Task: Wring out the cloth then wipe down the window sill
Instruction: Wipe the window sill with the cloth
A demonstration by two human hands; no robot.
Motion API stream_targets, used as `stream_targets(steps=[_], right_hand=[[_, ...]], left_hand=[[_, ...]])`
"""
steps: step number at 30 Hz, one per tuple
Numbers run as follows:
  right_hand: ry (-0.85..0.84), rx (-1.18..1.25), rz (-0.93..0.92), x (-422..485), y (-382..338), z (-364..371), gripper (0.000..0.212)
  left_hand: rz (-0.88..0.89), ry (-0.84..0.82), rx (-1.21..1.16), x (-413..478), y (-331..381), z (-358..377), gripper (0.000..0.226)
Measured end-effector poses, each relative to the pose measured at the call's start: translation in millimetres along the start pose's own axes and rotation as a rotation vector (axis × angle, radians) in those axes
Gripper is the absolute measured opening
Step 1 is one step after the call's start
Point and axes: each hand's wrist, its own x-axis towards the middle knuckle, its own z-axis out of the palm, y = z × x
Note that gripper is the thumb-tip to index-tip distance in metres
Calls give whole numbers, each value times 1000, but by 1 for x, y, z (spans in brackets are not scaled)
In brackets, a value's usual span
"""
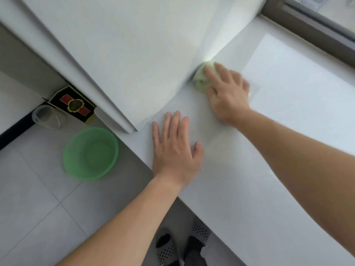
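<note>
The window sill (288, 131) is the largest surface. It runs as a broad white band from five o'clock up to the dark window frame (317, 29) at one o'clock. The white wall (124, 54) meets it along its eleven o'clock side.

On the floor at eight o'clock sits the green basin (91, 153). Whether it holds water cannot be told. Since the cloth is out of the basin and on the sill, the wringing looks to be done and the wiping under way.

The left hand (175, 148) lies flat near the frame's centre. Its fingers are straight and spread, and it holds nothing, seemingly bracing the person on the sill.

At one o'clock the right hand (228, 93) is somewhat blurred. Its fingers are stretched out and press down on the cloth (200, 81) rather than curling round it.

The cloth is a small, pale green bunch. It is pushed into the corner where sill and wall meet.

No clear wet trail shows on the sill, so how much has been wiped cannot be judged. The long stretch toward five o'clock and the strip by the frame probably remain.
</note>
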Motion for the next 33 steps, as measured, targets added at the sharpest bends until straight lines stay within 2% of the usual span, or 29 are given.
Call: stream_targets(steps=[2, 4, 6, 9, 10, 11, 15, 17, 20, 24, 26, 30, 33], right_hand=[[-44, -12, -243, -42, -11, 5, 51], [-118, -23, -396, -60, -3, 3, 50], [-119, -41, -366, -39, 7, -3, 51], [-67, 9, -89, 0, 3, -1, 53], [-53, 16, -51, 0, -4, 2, 54], [-55, 13, -80, -8, -10, 4, 55], [-175, 5, -489, -85, 10, -5, 54], [-249, -28, -620, -108, 32, -15, 52], [-257, -41, -644, -78, 31, -17, 53], [-175, -7, -503, -38, -12, 4, 56], [-198, -3, -593, -50, -11, 4, 55], [-286, -11, -875, -105, 37, -16, 55], [-315, -12, -917, -105, 40, -19, 54]], left_hand=[[-11, 66, -122, -4, -4, -1, 63], [-15, 92, -172, -7, -8, -2, 60], [-23, 84, -193, -7, -8, -4, 56], [-53, 53, -119, -12, -5, -5, 53], [-73, 55, -74, -15, -4, -4, 53], [-99, 65, -41, -21, -3, -3, 52], [-204, 126, -23, -45, 8, 6, 50], [-256, 145, -34, -57, 17, 11, 51], [-321, 171, -30, -65, 30, 19, 54], [-429, 258, -79, -71, 42, 26, 60], [-493, 286, -172, -81, 52, 29, 67], [-539, 360, -306, -107, 74, 40, 72], [-626, 405, -330, -111, 81, 46, 75]])
